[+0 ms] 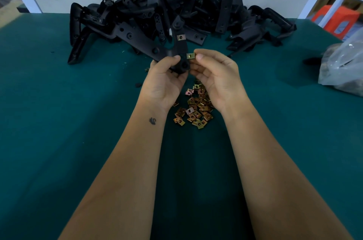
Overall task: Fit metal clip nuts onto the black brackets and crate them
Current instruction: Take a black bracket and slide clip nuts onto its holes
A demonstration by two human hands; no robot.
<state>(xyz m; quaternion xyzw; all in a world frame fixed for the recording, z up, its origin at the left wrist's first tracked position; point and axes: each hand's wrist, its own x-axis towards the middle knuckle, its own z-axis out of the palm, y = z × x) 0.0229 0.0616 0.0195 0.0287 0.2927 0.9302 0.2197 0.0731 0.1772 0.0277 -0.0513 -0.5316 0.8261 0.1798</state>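
Left grip [167, 74] holds bracket [179, 51]; right [214, 70] (fingers curled) pinches clip nut [190, 55].

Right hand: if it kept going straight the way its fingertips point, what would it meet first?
Probably the held black bracket: the right hand pinches a clip nut right at its edge, though depth is unclear.

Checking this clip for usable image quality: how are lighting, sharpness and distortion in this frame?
Head view: dim, bluish light; the table edge bows from wide-angle distortion; the bracket pile is so dark its detail merges; both hands and the clip nuts look soft; no glare.
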